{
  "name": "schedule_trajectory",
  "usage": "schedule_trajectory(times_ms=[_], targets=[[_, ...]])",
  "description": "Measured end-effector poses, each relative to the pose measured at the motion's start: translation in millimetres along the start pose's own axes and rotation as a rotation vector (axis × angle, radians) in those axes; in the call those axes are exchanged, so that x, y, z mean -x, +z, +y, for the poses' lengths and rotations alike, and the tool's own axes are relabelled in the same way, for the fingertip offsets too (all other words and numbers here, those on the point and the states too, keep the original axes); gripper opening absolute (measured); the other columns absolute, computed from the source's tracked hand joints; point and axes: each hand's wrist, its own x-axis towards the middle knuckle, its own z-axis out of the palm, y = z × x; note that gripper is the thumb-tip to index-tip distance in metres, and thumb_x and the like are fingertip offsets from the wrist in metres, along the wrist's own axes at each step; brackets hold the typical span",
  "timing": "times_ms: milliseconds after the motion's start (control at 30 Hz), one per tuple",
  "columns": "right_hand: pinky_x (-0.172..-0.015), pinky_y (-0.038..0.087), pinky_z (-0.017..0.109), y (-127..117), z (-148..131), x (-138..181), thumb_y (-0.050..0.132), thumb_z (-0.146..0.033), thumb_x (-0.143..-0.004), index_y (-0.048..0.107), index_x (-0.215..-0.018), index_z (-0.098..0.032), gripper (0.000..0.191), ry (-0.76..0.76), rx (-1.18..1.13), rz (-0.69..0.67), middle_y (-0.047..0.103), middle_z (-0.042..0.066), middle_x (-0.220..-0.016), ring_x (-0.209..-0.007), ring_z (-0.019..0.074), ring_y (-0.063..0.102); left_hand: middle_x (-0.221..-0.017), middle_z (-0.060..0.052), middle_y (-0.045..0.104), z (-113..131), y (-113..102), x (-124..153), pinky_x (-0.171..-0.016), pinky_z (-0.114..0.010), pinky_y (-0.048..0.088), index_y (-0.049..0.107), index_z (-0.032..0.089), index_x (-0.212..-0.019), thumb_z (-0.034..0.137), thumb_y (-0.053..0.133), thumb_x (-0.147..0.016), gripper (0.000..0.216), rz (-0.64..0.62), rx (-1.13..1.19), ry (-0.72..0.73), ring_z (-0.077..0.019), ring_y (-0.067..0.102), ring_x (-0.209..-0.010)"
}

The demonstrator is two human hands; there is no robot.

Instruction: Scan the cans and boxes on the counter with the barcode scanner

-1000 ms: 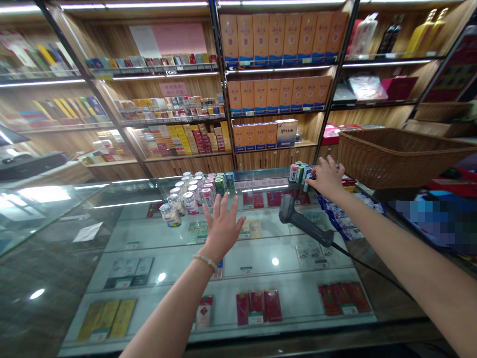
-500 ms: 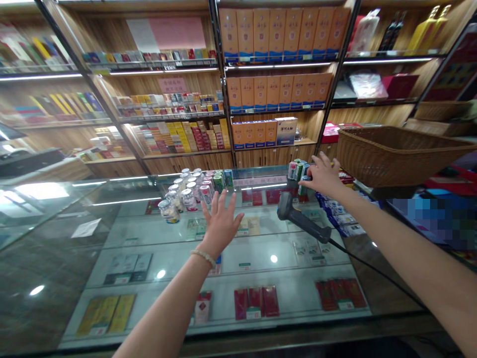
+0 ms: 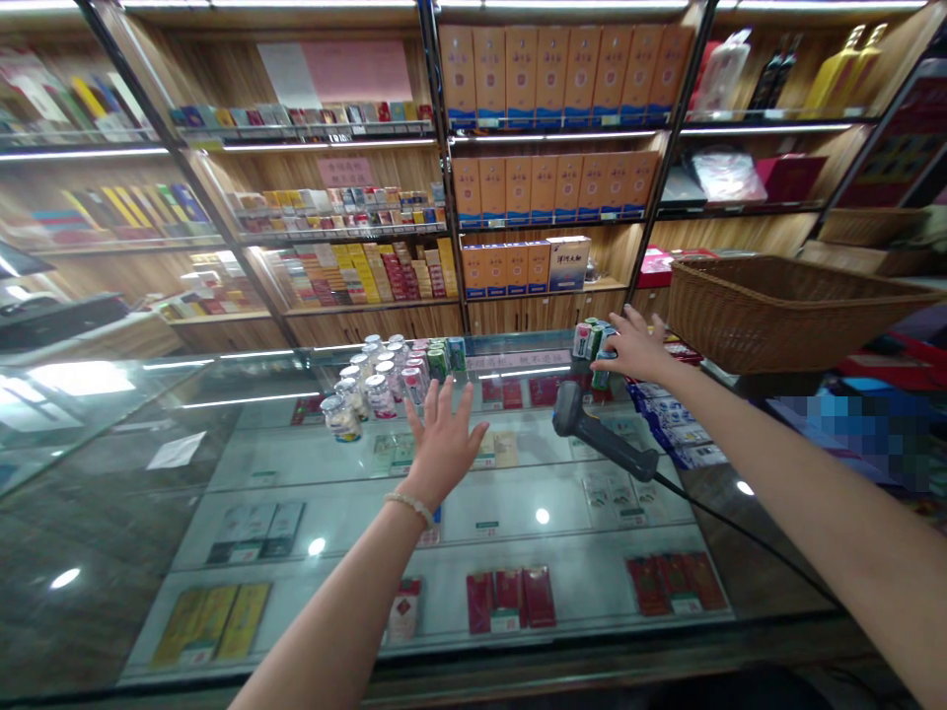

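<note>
My left hand (image 3: 442, 439), with a beaded bracelet on the wrist, is held over the glass counter (image 3: 444, 498), fingers spread and empty. Just beyond it stands a cluster of small clear jars (image 3: 381, 394) with white lids. Pink and green small cans (image 3: 438, 357) stand against the cluster's right side. My right hand (image 3: 634, 347) reaches to a second small group of cans (image 3: 582, 340); its fingers are apart, and the thumb side is at a green can (image 3: 599, 378). The hand partly hides this group. Between my arms lies a black barcode scanner (image 3: 603, 439) with its cable running right.
A wicker basket (image 3: 776, 316) stands at the right, past blue-and-white packets (image 3: 677, 429). Under the glass lie red packs (image 3: 510, 599) and yellow packs (image 3: 214, 621). A slip of paper (image 3: 176, 451) lies at left. Shelves with orange boxes (image 3: 566, 74) line the back wall.
The view has shifted slightly. Both hands keep nearly the same pose, and the jars, cans and scanner stay where they were.
</note>
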Motion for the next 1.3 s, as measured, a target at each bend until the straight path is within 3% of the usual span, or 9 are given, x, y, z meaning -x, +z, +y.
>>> schedule_trajectory(times_ms=[167, 333, 567, 767, 1000, 1300], targets=[[-0.117, 0.011, 0.075, -7.0, -2.1, 3.2, 0.072, -0.056, -0.086, 0.081, -0.09, -0.023, 0.034, 0.001, -0.035, 0.07, 0.046, 0.012, -0.161, -0.155, 0.0421, 0.02, -0.168, -0.021, 0.034, 1.1, -2.5, 0.4, -0.123, -0.076, 0.01, 0.045, 0.02, -0.157, 0.045, 0.05, -0.101, 0.062, 0.009, 0.012, 0.015, -0.0413, 0.025, -0.158], [-0.117, 0.011, 0.075, -40.7, -8.0, 2.1, 0.07, -0.061, -0.086, 0.081, -0.093, -0.023, 0.04, -0.013, -0.075, 0.141, 0.043, 0.012, -0.163, -0.155, 0.0448, 0.019, -0.168, -0.021, 0.034, 1.2, -1.7, 0.5, -0.122, -0.077, 0.01, 0.047, 0.021, -0.156, 0.048, 0.05, -0.101, 0.062, 0.031, 0.041, 0.026, -0.0423, 0.024, -0.158], [-0.118, 0.013, 0.073, -78.1, -44.9, 5.8, 0.065, -0.065, -0.088, 0.081, -0.089, -0.024, 0.044, -0.116, -0.161, 0.23, 0.043, 0.01, -0.164, -0.156, 0.0435, 0.02, -0.166, -0.021, 0.036, 3.9, -8.5, 1.1, -0.123, -0.077, 0.009, 0.056, 0.021, -0.148, 0.05, 0.053, -0.1, 0.057, 0.094, 0.138, 0.027, -0.0429, 0.022, -0.158], [-0.121, 0.013, 0.069, -87.5, -86.5, 21.6, 0.062, -0.073, -0.087, 0.08, -0.09, -0.024, 0.052, -0.213, -0.283, 0.218, 0.043, 0.01, -0.164, -0.157, 0.0413, 0.018, -0.165, -0.016, 0.04, 9.8, -23.2, 3.9, -0.124, -0.074, 0.01, 0.067, 0.027, -0.136, 0.052, 0.059, -0.097, 0.048, 0.159, 0.252, 0.028, -0.0403, 0.024, -0.158], [-0.124, 0.014, 0.066, -98.0, -132.1, 42.0, 0.063, -0.072, -0.087, 0.079, -0.098, -0.027, 0.049, -0.368, -0.421, 0.144, 0.039, 0.007, -0.168, -0.16, 0.0375, 0.015, -0.163, -0.01, 0.044, 15.8, -33.8, 8.3, -0.126, -0.072, 0.007, 0.075, 0.031, -0.119, 0.056, 0.073, -0.088, 0.041, 0.233, 0.322, 0.071, -0.0385, 0.026, -0.157], [-0.124, 0.012, 0.067, -83.7, -154.9, 56.7, 0.06, -0.071, -0.09, 0.075, -0.097, -0.026, 0.048, -0.354, -0.508, 0.207, 0.039, 0.009, -0.167, -0.16, 0.0364, 0.017, -0.16, -0.006, 0.05, 20.1, -36.1, 9.7, -0.125, -0.074, 0.007, 0.08, 0.028, -0.088, 0.047, 0.075, -0.088, 0.019, 0.247, 0.359, 0.03, -0.0391, 0.029, -0.155]])
